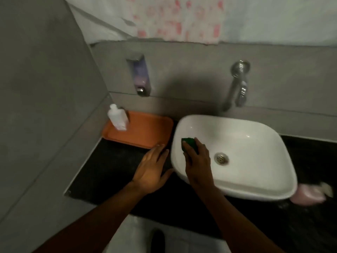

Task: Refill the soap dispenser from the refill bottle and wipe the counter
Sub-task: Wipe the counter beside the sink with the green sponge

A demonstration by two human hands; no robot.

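The wall-mounted soap dispenser [141,74] holds pale purple soap, above the counter's left side. A white refill bottle [118,117] stands capped on the back left corner of an orange tray [145,133]. My right hand [196,157] is closed on a green scrub sponge [190,143], over the left rim of the white basin [237,143]. My left hand [153,169] lies flat with fingers spread on the black counter [109,167], just left of the basin and in front of the tray.
A chrome tap [237,84] juts from the grey wall above the basin. A pink object [308,195] lies on the counter right of the basin. Grey wall closes off the left side. The drain [221,157] sits mid-basin.
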